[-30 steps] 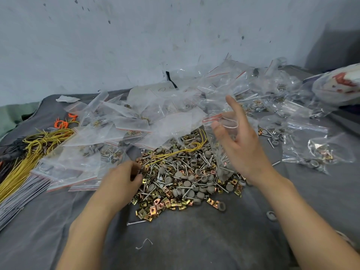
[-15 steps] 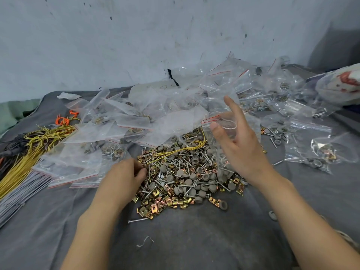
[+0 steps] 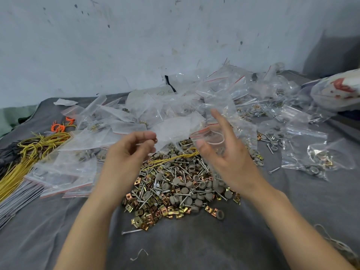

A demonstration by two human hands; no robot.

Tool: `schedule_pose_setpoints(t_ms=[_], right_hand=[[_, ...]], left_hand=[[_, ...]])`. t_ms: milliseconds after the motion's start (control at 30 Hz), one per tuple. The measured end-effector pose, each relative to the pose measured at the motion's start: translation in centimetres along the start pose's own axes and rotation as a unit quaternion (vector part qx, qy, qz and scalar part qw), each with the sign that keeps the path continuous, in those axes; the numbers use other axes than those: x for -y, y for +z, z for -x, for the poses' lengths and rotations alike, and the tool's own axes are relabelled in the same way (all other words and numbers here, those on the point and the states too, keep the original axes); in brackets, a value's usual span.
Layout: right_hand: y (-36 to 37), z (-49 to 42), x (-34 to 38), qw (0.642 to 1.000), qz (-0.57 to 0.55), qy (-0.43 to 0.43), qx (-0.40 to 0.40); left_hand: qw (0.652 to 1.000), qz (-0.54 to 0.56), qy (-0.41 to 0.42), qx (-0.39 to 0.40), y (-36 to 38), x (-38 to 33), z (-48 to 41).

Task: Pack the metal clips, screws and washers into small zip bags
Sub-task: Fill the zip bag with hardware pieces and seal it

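A heap of brass-coloured metal clips (image 3: 148,211), silver screws (image 3: 182,171) and grey washers (image 3: 184,190) lies at the middle of a grey cloth (image 3: 194,248), and both of the person's hands are raised just above its far edge, apart from each other. At 10 o'clock from the heap, the left hand (image 3: 130,152) has its fingers curled, with thumb and forefinger pinching a small metal piece (image 3: 155,140); which kind of part it is cannot be told. At 1 o'clock from the heap, the right hand (image 3: 229,156) holds a small zip bag (image 3: 213,138) between thumb and fingers, the red-striped mouth turned towards the left hand and the forefinger pointing up. A strand of yellow wire (image 3: 175,158) lies across the top of the heap. A loose screw (image 3: 132,232) lies on the cloth at 7 o'clock. Empty clear bags (image 3: 155,117) are piled at 12 o'clock against the wall, and filled bags (image 3: 313,160) lie at 3 o'clock. At 9 o'clock are a bundle of yellow wires (image 3: 23,152) and, beyond it, orange ties (image 3: 58,127).
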State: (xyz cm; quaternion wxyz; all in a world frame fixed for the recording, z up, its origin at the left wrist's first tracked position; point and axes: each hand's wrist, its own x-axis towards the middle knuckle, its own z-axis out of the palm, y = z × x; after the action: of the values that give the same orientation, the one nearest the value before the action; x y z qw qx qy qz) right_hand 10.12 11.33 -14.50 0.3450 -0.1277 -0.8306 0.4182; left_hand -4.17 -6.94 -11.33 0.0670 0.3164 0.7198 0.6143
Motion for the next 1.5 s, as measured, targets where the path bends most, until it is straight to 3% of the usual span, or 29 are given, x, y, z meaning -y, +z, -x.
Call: schedule_pose_setpoints(t_ms=[500,733,900,1000,1133,1267,1500], right_hand=[[0.7,0.5,-1.3,0.999,0.024,-0.027,0.019],[0.1,0.9,-1.5,0.999,0.016,-0.017,0.023],[-0.5,0.9,-1.7,1.000,0.005,-0.005,0.015],[-1.1,1.0,-2.2,1.000,-0.015,0.005,-0.014],[-2.4,0.9,-2.4,0.996,-0.062,0.017,-0.068],[-4.1,0.8,-2.8,0.991,-0.068,0.027,-0.115],[-6.1,0.2,-4.1,0.983,-0.064,0.045,-0.165]], left_hand=[[0.992,0.053,0.089,0.071,4.0,-3.1,-0.6],[0.977,-0.097,0.156,0.105,5.9,-4.1,-0.7],[0.985,-0.107,0.127,0.050,5.6,-3.5,-1.4],[0.979,-0.167,0.090,0.079,5.7,-2.2,-1.7],[0.931,-0.311,0.065,0.180,7.1,-0.2,-1.0],[0.884,-0.390,0.054,0.251,8.7,0.8,-0.2],[0.797,-0.548,0.085,0.240,10.6,1.6,0.7]])
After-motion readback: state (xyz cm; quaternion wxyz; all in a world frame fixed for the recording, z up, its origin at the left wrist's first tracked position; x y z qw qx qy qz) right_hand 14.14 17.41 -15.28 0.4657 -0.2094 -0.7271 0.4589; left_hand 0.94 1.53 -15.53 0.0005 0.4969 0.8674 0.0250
